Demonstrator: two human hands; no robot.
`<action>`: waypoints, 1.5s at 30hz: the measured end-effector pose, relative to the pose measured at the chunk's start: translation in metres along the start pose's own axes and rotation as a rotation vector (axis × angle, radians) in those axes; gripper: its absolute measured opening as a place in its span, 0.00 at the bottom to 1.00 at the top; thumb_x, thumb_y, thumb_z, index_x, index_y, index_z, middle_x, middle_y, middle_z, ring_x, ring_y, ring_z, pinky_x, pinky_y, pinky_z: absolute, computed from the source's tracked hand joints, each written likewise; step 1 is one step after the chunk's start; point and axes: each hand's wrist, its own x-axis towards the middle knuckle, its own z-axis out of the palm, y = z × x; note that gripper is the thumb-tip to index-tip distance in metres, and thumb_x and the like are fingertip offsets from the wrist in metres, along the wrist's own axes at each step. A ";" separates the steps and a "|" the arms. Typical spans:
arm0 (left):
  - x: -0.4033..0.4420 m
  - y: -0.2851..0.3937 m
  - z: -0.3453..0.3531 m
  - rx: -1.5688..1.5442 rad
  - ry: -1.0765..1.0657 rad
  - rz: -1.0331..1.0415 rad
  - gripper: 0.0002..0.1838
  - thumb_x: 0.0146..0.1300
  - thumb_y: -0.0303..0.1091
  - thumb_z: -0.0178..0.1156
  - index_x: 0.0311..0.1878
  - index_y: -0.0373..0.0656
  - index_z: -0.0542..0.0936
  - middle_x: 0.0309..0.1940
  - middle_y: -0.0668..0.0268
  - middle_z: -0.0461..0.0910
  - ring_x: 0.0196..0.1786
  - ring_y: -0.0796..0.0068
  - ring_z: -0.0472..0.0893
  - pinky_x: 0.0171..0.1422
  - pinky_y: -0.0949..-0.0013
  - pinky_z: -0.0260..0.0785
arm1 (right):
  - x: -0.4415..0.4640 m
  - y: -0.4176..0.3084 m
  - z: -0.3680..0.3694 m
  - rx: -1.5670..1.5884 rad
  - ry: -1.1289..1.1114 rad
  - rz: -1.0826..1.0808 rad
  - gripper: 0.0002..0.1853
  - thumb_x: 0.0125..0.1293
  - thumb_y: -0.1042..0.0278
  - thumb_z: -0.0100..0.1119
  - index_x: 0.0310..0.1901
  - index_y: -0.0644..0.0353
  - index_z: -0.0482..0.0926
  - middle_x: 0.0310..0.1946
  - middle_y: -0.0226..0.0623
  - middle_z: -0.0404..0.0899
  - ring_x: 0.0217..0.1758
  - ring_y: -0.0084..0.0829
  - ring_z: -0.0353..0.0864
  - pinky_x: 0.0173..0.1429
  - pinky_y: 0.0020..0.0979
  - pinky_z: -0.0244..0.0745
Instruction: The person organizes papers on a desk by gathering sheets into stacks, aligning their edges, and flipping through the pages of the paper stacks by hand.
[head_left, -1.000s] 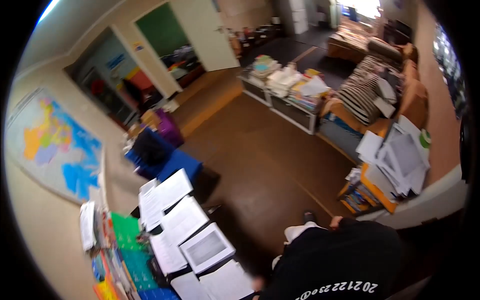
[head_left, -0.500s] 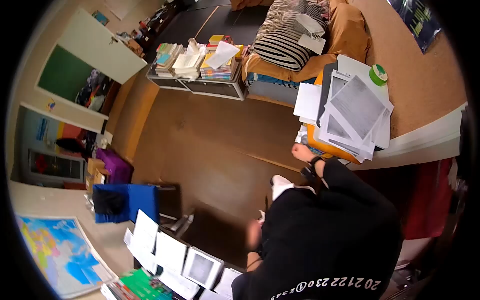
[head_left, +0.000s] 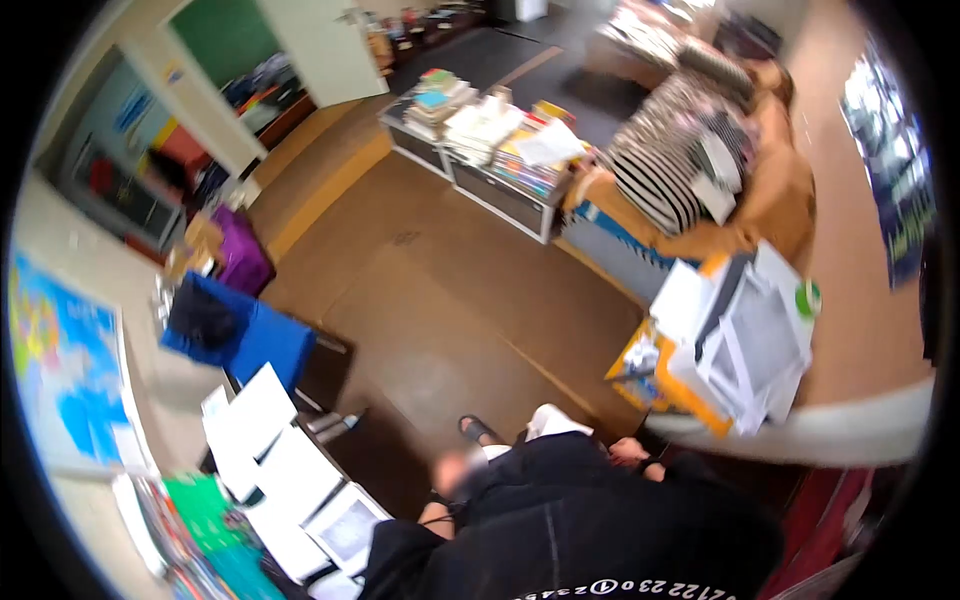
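Note:
My left hand is low in front of me, smeared by motion, and its fingers cannot be made out. Close to it on the left, white paper sheets and a sheet with a grey printed panel cover a desk. My right hand hangs by my right side with its fingers curled in, and nothing shows in it. A dark band circles that wrist. The stand with orange edges is nearest to it, topped by grey printed sheets and a green tape roll.
A blue chair stands beyond the desk, with a purple bag behind it. Ahead, books are piled on a low cabinet. A bed with a striped pillow is at the upper right. Brown floor lies between.
My view has swung, so the papered stand sits lower and the desk further left. My right hand has dropped back from beside the stand to my side. My left hand stays low and blurred.

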 end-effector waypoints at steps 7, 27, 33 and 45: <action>0.003 -0.040 -0.077 0.016 0.255 -0.355 0.12 0.51 0.36 0.63 0.39 0.42 0.81 0.35 0.57 0.81 0.37 0.59 0.80 0.43 0.60 0.73 | 0.116 -0.129 0.009 0.094 0.036 -0.205 0.11 0.64 0.60 0.56 0.40 0.57 0.76 0.23 0.33 0.79 0.21 0.24 0.78 0.20 0.25 0.70; -0.048 0.028 -0.097 -0.463 0.825 -1.243 0.13 0.53 0.39 0.55 0.35 0.41 0.81 0.34 0.52 0.82 0.39 0.53 0.81 0.44 0.59 0.73 | 0.137 -0.323 -0.021 -0.572 -0.317 -0.112 0.10 0.62 0.65 0.51 0.29 0.61 0.76 0.21 0.39 0.76 0.20 0.30 0.75 0.22 0.31 0.71; -0.002 0.070 -0.090 -0.999 0.358 -1.225 0.14 0.53 0.36 0.54 0.41 0.44 0.82 0.38 0.52 0.82 0.44 0.52 0.81 0.51 0.58 0.72 | 0.166 -0.461 0.032 -0.737 -0.429 -0.348 0.14 0.61 0.68 0.45 0.20 0.63 0.74 0.14 0.39 0.73 0.14 0.30 0.72 0.18 0.32 0.66; 0.025 0.135 -0.091 -0.746 0.710 -1.418 0.19 0.60 0.43 0.55 0.47 0.40 0.80 0.44 0.51 0.81 0.50 0.57 0.79 0.55 0.60 0.70 | 0.239 -0.688 0.244 -0.311 -0.630 -0.836 0.07 0.68 0.69 0.52 0.40 0.63 0.76 0.26 0.34 0.77 0.27 0.24 0.77 0.33 0.24 0.76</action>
